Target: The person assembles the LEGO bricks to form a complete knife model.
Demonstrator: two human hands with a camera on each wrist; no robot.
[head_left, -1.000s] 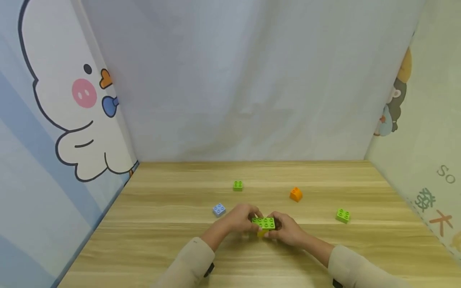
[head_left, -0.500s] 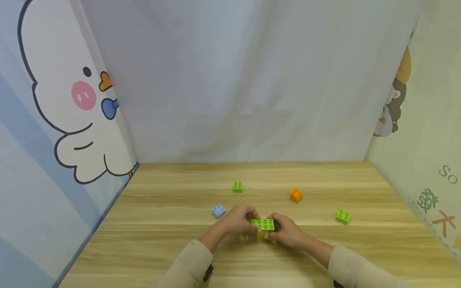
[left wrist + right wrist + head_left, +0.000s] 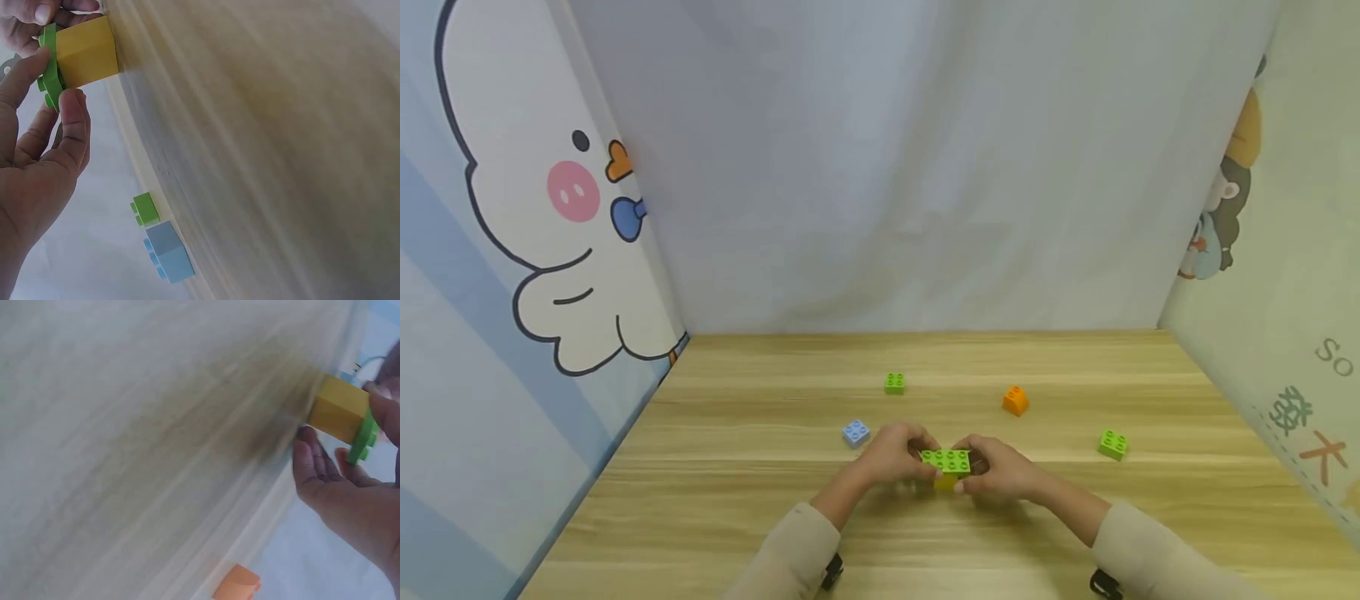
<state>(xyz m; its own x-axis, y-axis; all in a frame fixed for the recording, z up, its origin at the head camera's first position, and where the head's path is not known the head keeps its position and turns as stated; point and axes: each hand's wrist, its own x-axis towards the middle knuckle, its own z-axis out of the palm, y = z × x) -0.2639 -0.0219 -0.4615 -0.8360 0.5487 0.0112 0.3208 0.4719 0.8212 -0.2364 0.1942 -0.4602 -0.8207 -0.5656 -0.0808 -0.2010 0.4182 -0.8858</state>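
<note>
A thin green toy plate (image 3: 946,462) with studs on top sits on a yellow block (image 3: 87,52), which stands on the wooden table near its middle. From the left, my left hand (image 3: 895,457) pinches the plate's end between thumb and fingers. At the opposite end, my right hand (image 3: 1000,469) curls its thumb and fingers round the plate, the thumb low beside the yellow block. In the right wrist view a fingertip meets the plate's edge, while other fingers hang near the block. Part of the yellow block lies under the plate in the head view.
A light blue brick (image 3: 856,433) lies left of the hands, with a small green brick (image 3: 895,383) farther back. To the right are an orange curved brick (image 3: 1016,401) and another green brick (image 3: 1113,445). Fabric walls (image 3: 910,167) bound the wooden table (image 3: 760,375) behind and at both sides.
My right thumb has shifted slightly, and the right forearm has moved a little to the right. The left hand keeps its hold on the green plate. The loose bricks stay put.
</note>
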